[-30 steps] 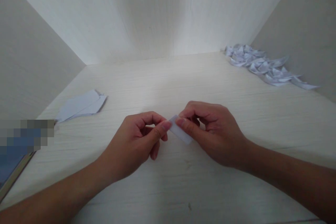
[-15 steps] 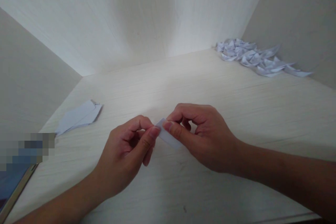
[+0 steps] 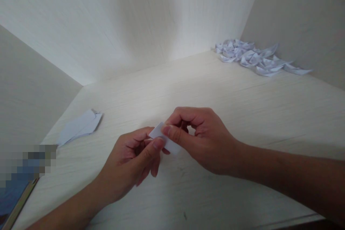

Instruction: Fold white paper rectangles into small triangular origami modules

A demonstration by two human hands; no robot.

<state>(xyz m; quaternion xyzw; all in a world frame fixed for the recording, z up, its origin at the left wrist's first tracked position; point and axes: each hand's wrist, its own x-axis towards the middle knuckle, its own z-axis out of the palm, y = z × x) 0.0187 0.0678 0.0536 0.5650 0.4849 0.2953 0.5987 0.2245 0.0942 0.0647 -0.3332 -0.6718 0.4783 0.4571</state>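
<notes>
A small folded strip of white paper is held just above the pale wooden desk, near its middle. My left hand pinches the strip's left end between thumb and forefinger. My right hand pinches it from the right, thumb pressed on top, the other fingers curled under. Both hands meet at the strip, and much of it is hidden by the fingertips.
A heap of several folded white paper pieces lies in the far right corner against the wall. A short stack of flat paper slips lies at the left. A blurred dark flat object sits at the desk's near left edge. Walls enclose three sides.
Both hands and the strip sit further left in the picture and the paper heap has slid left too. My left fingers have loosened and spread a little below the strip.
</notes>
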